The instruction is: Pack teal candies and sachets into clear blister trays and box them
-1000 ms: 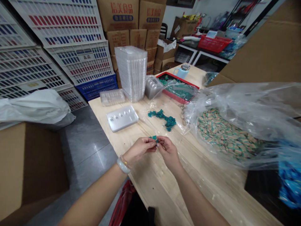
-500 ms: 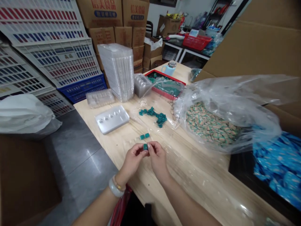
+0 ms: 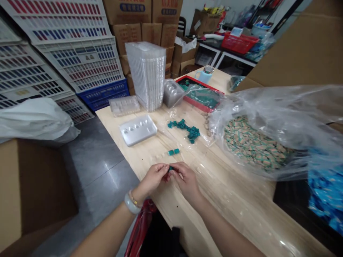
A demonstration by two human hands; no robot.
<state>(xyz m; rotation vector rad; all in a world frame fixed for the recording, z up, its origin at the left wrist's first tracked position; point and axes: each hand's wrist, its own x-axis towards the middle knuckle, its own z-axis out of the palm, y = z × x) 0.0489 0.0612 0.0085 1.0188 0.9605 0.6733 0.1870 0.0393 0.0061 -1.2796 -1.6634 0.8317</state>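
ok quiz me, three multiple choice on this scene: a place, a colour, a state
1. Where is the pale bangle? A left wrist B right wrist C table
2. What colour is the rim of the tray beyond the teal pieces? A blue B red C white
3. What are the left hand and right hand doing? A lying flat B pinching a small teal piece C held apart

1 A, it circles that wrist. 2 B, red edges show. 3 B, fingertips meet on it.

Readable text: none | stacked cartons: blue oval labels, characters cut off and too blurred to read | white crate: small printed label, too small to read
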